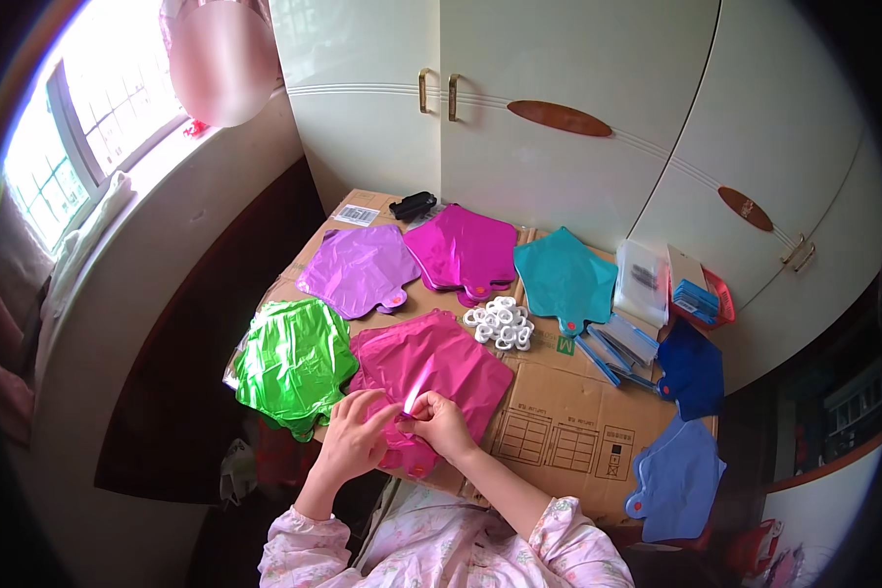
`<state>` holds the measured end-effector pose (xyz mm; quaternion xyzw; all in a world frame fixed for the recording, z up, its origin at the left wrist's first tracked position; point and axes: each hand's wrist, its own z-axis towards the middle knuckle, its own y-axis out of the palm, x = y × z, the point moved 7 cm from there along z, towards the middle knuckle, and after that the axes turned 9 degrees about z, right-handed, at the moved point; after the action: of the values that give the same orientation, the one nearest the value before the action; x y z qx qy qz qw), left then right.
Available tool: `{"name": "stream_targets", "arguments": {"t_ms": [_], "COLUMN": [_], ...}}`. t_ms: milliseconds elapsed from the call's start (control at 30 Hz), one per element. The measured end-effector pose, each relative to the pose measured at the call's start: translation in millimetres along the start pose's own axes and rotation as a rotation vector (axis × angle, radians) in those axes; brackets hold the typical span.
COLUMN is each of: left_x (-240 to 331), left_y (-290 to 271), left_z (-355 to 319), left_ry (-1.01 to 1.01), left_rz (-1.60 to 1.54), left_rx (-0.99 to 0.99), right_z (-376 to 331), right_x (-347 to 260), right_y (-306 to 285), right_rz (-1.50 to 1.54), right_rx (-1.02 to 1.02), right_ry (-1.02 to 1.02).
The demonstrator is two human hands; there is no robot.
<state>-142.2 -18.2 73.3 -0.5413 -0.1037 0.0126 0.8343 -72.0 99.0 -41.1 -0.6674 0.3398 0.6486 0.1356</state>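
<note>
A deep pink flat foil balloon (441, 358) lies before me at the cardboard's near edge, its tail toward me. Over its lower part my right hand (441, 426) is closed, thumb and forefinger pinching a thin pale strip (416, 386) that points up and away. Facing it, my left hand (357, 439) has bent fingers that meet the right fingertips at the strip's lower end. Whatever the left fingers grip is too small to make out. Just beyond the pink balloon sits a pile of small white rings (501, 323).
Around them lie flat foil balloons: green (294, 363), lilac (361, 269), magenta (465, 250), teal (564, 277), dark blue (693, 367) and light blue (678, 480). Blue-edged packets (617, 348) and a red box (720, 299) stand right. Behind rise white cabinet doors (568, 59); cardboard (559, 392) covers the table.
</note>
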Motion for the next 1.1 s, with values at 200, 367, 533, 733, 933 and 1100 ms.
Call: {"name": "stream_targets", "arguments": {"t_ms": [200,367,533,733,933,1100], "left_x": [4,2,-12,-24,-35,-34], "left_y": [-4,4,44,57,75,74], "left_z": [-1,-3,6,27,32,37], "left_ry": [0.081,0.186,0.106,0.162,0.156,0.127], "left_rz": [0.100,0.065,0.053,0.271,0.311,0.341], "left_rx": [-0.021,-0.065,-0.381,-0.280,-0.357,-0.498], "right_z": [-4,-7,-5,-5,-12,-13], "right_x": [-4,-11,-6,-9,-24,-61], "right_y": [1,7,4,3,-1,-45], "right_rz": [0.026,0.102,0.252,0.341,0.422,0.447], "right_rx": [-0.017,-0.093,-0.142,-0.208,-0.173,-0.010], "right_ry": [0.031,0.065,0.095,0.113,0.085,-0.110]}}
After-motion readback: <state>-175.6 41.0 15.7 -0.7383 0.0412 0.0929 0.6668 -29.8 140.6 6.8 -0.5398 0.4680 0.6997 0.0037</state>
